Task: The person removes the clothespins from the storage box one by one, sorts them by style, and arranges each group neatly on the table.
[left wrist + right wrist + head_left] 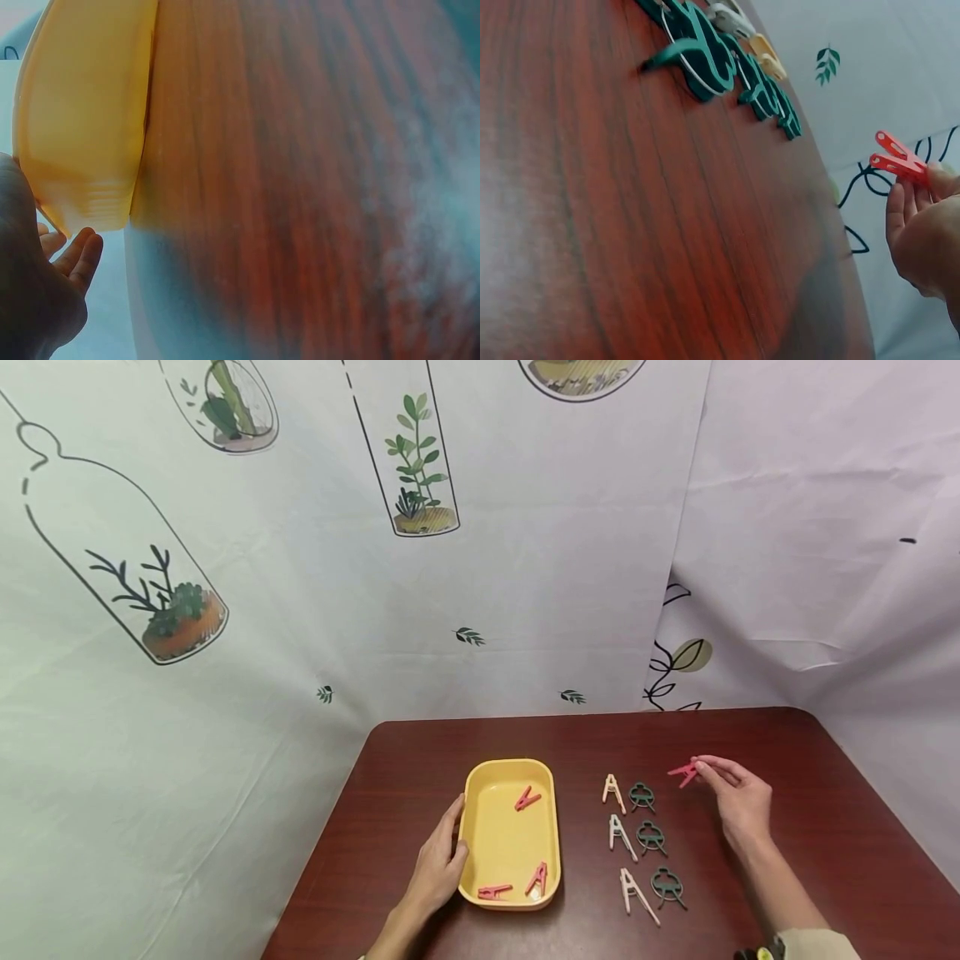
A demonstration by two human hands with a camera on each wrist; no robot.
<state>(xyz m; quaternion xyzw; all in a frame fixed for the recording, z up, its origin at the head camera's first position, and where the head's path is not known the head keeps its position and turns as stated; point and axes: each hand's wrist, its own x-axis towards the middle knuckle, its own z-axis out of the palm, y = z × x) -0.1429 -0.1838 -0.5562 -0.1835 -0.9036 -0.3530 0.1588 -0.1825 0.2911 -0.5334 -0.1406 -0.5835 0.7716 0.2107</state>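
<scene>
My right hand (pixel 742 802) pinches a red clothespin (pixel 684 772) above the right side of the table. In the right wrist view, the clothespin's (pixel 900 159) two legs point away from the fingertips. Against the left side of a yellow tray (pixel 557 827) rests my left hand (pixel 438 860), its fingers mostly straight along the wall and the thumb at the rim. The tray's outer wall (pixel 86 112) fills the upper left of the left wrist view. Inside it lie red clothespins, one (pixel 527 798) toward the back and two (pixel 537 878) near the front.
Between the tray and my right hand stand two columns of clips on the dark red table (pixel 420 752): three pale clothespins (pixel 619 837) on the left, three dark green round-bodied clips (pixel 651 837) on the right. A printed cloth (pixel 525 593) hangs behind the table's far edge.
</scene>
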